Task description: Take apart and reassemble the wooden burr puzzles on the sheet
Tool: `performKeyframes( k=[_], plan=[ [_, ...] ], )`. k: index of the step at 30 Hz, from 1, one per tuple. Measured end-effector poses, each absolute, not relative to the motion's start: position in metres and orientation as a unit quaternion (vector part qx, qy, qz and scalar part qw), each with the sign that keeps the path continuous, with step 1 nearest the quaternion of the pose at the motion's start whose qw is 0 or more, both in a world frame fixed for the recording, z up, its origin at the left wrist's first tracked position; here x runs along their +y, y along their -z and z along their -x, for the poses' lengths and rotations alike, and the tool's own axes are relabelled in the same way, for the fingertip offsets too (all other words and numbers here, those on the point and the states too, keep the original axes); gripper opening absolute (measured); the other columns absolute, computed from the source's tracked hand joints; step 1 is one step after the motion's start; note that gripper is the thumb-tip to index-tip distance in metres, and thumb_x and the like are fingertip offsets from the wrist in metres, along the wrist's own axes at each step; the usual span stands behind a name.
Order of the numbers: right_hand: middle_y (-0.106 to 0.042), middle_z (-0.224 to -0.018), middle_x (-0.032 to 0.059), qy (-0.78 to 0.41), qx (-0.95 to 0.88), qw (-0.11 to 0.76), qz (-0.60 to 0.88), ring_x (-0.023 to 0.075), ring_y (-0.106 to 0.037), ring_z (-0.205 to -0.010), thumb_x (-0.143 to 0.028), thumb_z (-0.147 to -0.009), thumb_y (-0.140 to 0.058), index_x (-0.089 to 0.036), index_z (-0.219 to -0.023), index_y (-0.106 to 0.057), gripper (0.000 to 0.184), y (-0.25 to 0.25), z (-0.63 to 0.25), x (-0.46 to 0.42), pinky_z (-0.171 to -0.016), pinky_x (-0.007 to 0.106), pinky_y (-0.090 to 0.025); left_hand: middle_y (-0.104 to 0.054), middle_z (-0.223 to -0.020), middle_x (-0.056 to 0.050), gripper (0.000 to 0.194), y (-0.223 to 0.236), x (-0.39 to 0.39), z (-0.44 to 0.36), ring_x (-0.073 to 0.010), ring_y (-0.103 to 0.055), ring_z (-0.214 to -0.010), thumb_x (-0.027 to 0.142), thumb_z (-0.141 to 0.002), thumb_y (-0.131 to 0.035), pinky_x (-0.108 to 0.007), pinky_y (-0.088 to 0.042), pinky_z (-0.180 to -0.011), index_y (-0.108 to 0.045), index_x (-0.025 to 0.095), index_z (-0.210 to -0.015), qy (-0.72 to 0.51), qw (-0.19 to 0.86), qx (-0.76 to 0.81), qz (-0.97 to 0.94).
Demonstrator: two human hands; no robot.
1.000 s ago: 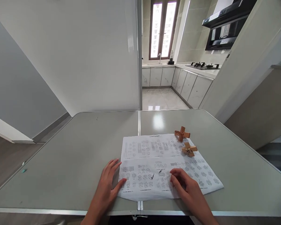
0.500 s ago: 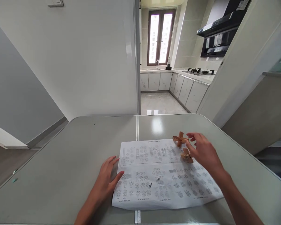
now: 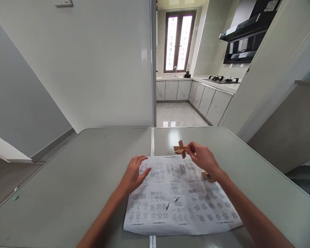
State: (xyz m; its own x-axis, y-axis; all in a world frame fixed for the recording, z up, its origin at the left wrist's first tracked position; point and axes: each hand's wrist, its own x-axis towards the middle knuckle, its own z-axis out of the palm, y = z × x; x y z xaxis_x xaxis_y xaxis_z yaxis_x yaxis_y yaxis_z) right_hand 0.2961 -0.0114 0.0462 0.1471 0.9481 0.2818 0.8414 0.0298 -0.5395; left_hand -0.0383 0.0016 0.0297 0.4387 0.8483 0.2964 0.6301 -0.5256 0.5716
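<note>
My right hand [image 3: 204, 159] pinches a small wooden cross-shaped puzzle [image 3: 181, 148] and holds it in the air above the far edge of a white printed sheet [image 3: 181, 196]. A second wooden puzzle [image 3: 208, 176] lies on the sheet, partly hidden behind my right wrist. My left hand [image 3: 134, 173] hovers over or rests on the sheet's upper left corner, its fingers loosely curled and apart, holding nothing.
The sheet lies on a grey folding table [image 3: 72, 179] with a metal seam down the middle. Behind the table stand a white wall and a doorway into a kitchen with cabinets [image 3: 196, 94]. A small green speck [image 3: 14, 198] lies near the table's left edge.
My right hand closed on the farther wooden puzzle, lifted it off the sheet and carried it left. My left hand slid forward from the sheet's lower left to its upper left corner.
</note>
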Motion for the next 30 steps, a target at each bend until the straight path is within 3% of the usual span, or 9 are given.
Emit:
performKeyframes(
  k=[3, 6, 8, 15, 22, 30],
  plan=[
    [-0.073, -0.08, 0.004, -0.142, -0.686, 0.397, 0.593, 0.0214, -0.064, -0.064, -0.05, -0.103, -0.048, -0.025, -0.091, -0.059, 0.029, -0.031, -0.254, -0.016, -0.061, 0.031, -0.044, -0.054, -0.149, -0.012, 0.065, -0.033, 0.009, 0.027, -0.0333, -0.051, -0.139, 0.054, -0.092, -0.069, -0.053, -0.044, -0.115, -0.047, 0.029, -0.148, -0.293, 0.254, 0.436, -0.812],
    [-0.072, -0.084, 0.0035, -0.182, -0.713, 0.425, 0.527, 0.0194, -0.06, -0.062, -0.049, -0.104, -0.047, -0.026, -0.094, -0.057, 0.027, -0.008, -0.227, -0.027, -0.063, 0.032, -0.046, -0.047, -0.158, -0.011, 0.095, -0.03, 0.011, 0.021, -0.0341, -0.044, -0.146, 0.055, -0.078, -0.084, -0.053, -0.039, -0.121, -0.036, 0.031, -0.157, -0.286, 0.319, 0.402, -0.81],
    [-0.071, -0.085, 0.0034, -0.208, -0.724, 0.428, 0.5, 0.0186, -0.059, -0.063, -0.047, -0.105, -0.047, -0.026, -0.095, -0.058, 0.026, 0.003, -0.221, -0.033, -0.063, 0.031, -0.047, -0.048, -0.158, -0.01, 0.102, -0.028, 0.01, 0.02, -0.0328, -0.046, -0.146, 0.052, -0.074, -0.088, -0.052, -0.039, -0.121, -0.034, 0.034, -0.158, -0.282, 0.357, 0.373, -0.808],
    [-0.07, -0.081, 0.0035, -0.259, -0.721, 0.451, 0.457, 0.0187, -0.063, -0.069, -0.048, -0.104, -0.051, -0.024, -0.094, -0.06, 0.027, 0.01, -0.222, -0.038, -0.062, 0.03, -0.05, -0.063, -0.137, -0.007, 0.084, -0.033, 0.003, 0.014, -0.0315, -0.057, -0.131, 0.046, -0.067, -0.092, -0.047, -0.049, -0.11, -0.057, 0.033, -0.142, -0.275, 0.394, 0.351, -0.804],
    [-0.071, -0.075, 0.0015, -0.285, -0.72, 0.446, 0.449, 0.019, -0.068, -0.067, -0.044, -0.103, -0.054, -0.024, -0.097, -0.061, 0.022, 0.016, -0.221, -0.041, -0.066, 0.03, -0.052, -0.062, -0.14, -0.008, 0.094, -0.033, 0.002, 0.012, -0.0307, -0.058, -0.13, 0.042, -0.064, -0.094, -0.047, -0.048, -0.111, -0.052, 0.031, -0.148, -0.267, 0.415, 0.336, -0.802],
    [-0.073, -0.084, 0.0031, -0.256, -0.754, 0.396, 0.458, 0.0199, -0.068, -0.07, -0.036, -0.108, -0.041, -0.025, -0.116, -0.058, 0.022, 0.02, -0.222, -0.042, -0.072, 0.033, -0.051, -0.064, -0.137, -0.008, 0.086, -0.021, 0.003, 0.014, -0.0311, -0.061, -0.127, 0.042, -0.063, -0.094, -0.045, -0.049, -0.11, -0.057, 0.027, -0.14, -0.286, 0.408, 0.338, -0.798]
  ],
)
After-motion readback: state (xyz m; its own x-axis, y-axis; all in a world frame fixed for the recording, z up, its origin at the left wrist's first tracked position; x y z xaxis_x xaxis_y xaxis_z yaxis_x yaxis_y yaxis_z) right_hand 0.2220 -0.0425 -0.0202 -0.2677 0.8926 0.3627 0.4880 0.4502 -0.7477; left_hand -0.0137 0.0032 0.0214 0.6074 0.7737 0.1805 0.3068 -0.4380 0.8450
